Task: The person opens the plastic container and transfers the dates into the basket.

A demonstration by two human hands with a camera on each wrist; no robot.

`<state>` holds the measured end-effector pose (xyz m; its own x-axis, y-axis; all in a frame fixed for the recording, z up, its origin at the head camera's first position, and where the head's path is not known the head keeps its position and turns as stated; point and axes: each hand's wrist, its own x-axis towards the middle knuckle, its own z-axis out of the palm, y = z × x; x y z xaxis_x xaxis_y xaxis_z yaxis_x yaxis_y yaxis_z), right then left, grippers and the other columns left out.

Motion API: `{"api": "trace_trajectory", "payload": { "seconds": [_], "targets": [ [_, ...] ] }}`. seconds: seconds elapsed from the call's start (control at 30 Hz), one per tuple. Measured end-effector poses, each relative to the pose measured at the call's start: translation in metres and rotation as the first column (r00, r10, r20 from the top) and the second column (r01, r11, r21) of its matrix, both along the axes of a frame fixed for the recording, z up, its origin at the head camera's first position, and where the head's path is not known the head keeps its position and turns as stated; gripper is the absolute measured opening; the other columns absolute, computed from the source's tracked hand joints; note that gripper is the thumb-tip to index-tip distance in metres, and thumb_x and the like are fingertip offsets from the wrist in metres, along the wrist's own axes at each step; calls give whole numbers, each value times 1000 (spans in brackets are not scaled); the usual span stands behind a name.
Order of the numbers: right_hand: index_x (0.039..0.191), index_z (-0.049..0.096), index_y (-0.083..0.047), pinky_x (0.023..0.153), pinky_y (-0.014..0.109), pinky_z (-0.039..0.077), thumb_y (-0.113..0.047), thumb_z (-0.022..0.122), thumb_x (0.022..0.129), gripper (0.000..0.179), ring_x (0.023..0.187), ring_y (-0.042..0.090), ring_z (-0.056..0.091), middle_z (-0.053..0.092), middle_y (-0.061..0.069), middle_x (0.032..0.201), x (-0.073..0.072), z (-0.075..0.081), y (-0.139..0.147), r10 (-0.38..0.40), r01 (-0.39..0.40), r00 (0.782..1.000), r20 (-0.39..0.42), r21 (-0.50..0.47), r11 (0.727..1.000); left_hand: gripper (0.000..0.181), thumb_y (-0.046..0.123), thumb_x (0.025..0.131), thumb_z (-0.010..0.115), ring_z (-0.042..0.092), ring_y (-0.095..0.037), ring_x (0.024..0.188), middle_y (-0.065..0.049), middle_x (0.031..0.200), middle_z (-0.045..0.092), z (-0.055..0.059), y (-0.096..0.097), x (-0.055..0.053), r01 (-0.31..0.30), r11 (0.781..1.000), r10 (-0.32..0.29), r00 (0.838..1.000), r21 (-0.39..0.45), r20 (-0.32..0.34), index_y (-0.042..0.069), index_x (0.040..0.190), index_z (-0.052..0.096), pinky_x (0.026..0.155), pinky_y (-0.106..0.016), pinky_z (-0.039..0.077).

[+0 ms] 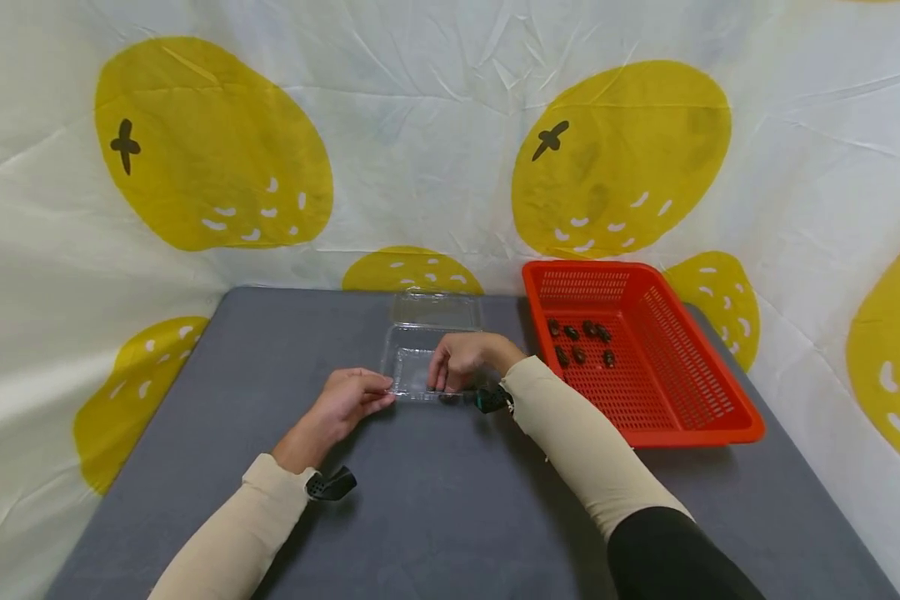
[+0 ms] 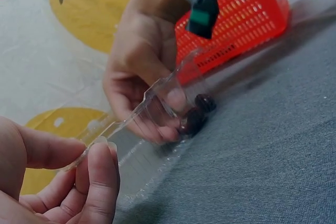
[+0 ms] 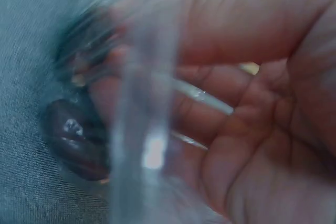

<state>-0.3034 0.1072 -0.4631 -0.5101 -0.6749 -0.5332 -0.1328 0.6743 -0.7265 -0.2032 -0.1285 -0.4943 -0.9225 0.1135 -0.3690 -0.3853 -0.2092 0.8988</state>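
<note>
A clear plastic clamshell box (image 1: 411,364) lies on the table with its lid (image 1: 435,311) folded back. My left hand (image 1: 351,397) pinches the near left corner of its rim between thumb and fingers. Inside the box's near right part is my right hand (image 1: 461,361), fingers pointing down. It pinches a dark red, glossy date (image 2: 192,122) close to the box floor, seen through the clear wall. A second date (image 3: 73,140) lies beside it in the box. The right fingertips are partly blurred behind the plastic in the right wrist view.
To the right stands a red perforated plastic basket (image 1: 693,437), with several dark dates (image 1: 578,356) on its left side. Grey cloth covers the table (image 1: 420,517). A white curtain with yellow fruit prints (image 1: 435,167) hangs behind and along the sides.
</note>
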Motion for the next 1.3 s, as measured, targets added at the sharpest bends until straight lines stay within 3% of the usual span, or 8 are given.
{"api": "trace_trajectory", "payload": {
  "seconds": [0.17,0.33,0.5,0.6,0.7,0.83,1.07,1.3],
  "targets": [
    [107,76,0,58,19,48,22,55,75,44,68,6,59,68,-4,77,2,-5,-1,46,-45,999,-24,59,997,16,-8,93,68,70,-12,69,-4,74,69,-2,5,1,-22,998,22,1000,52,-4,2,81,72,72,-23,65],
    [104,76,0,61,20,51,20,57,77,39,68,6,60,68,-4,77,2,-5,0,72,-70,997,-33,65,995,3,-10,90,70,70,-13,70,-6,76,69,-4,8,3,-66,995,67,998,73,-11,-9,92,72,72,-22,65],
    [98,76,0,61,22,54,20,59,76,34,65,8,61,67,-2,74,2,-3,2,35,-34,999,-23,42,999,3,-9,92,69,71,-12,73,-6,81,69,-4,11,2,-79,994,81,996,71,-25,-7,91,71,72,-21,64],
    [95,77,0,60,23,56,18,61,76,30,64,9,60,67,-1,72,3,-1,4,16,-16,999,-31,24,1000,15,-10,94,65,70,-12,72,-5,80,68,-4,12,2,-74,995,76,997,66,-23,-1,83,70,72,-20,64],
    [93,77,0,61,24,58,14,67,79,22,63,9,62,68,-1,71,5,1,5,-4,4,999,-33,-5,1000,25,-11,94,63,70,-11,71,-4,78,67,-5,13,2,-65,996,66,998,60,-18,5,77,69,71,-20,64],
    [94,77,2,64,27,63,8,75,81,15,64,10,65,72,0,72,6,7,7,-43,40,998,-42,-76,996,23,-11,94,64,70,-12,71,-5,78,67,-5,13,2,-61,997,62,998,56,-17,5,77,68,71,-20,64],
    [95,77,4,76,35,67,4,79,83,12,71,13,71,76,4,79,8,23,13,-76,63,996,-55,-199,978,17,-11,93,65,71,-12,72,-6,80,68,-5,10,1,-75,995,77,997,63,-18,2,82,69,71,-21,64],
    [93,78,3,75,36,67,5,77,82,11,71,16,71,77,5,80,7,37,25,-94,68,992,-86,-269,961,18,-10,95,65,71,-13,74,-6,82,67,-5,7,2,-78,996,79,997,51,-11,2,82,69,72,-20,64]
  ]
}}
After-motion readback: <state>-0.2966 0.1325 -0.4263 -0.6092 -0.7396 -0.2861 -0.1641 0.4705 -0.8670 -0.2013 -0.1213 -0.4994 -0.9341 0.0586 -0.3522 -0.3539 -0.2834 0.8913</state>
